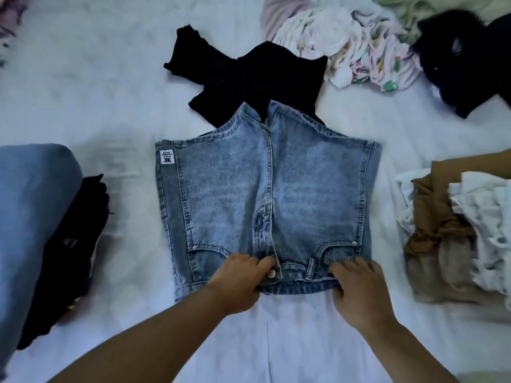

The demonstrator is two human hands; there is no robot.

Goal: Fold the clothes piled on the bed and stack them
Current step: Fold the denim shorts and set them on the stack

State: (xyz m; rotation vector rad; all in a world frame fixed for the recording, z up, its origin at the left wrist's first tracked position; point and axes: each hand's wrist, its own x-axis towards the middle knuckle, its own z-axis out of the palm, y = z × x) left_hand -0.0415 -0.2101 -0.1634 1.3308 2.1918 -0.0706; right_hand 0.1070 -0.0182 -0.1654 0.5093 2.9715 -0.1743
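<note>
So, head view: denim shorts [265, 194] lie flat at the middle of the white bed [110, 92], waistband toward the person. A white tag [167, 157] on the far left hem reads "NK" upside down; the smaller print is too blurred to read. Left hand [237, 280] grips the waistband beside the metal button [271, 274], fingers curled on the denim. Right hand [356, 291] pinches the waistband near the right pocket, fingers curled. A black top [243, 76] lies just beyond the shorts, its near edge tucked under their leg hems. Far right: crumpled floral cloth [359, 56] and a black fuzzy garment [464, 62]. Right edge: brown and white clothes [453, 239] heaped. Left edge: folded blue jeans [30, 217] with black clothes [69, 250] against them.
</note>
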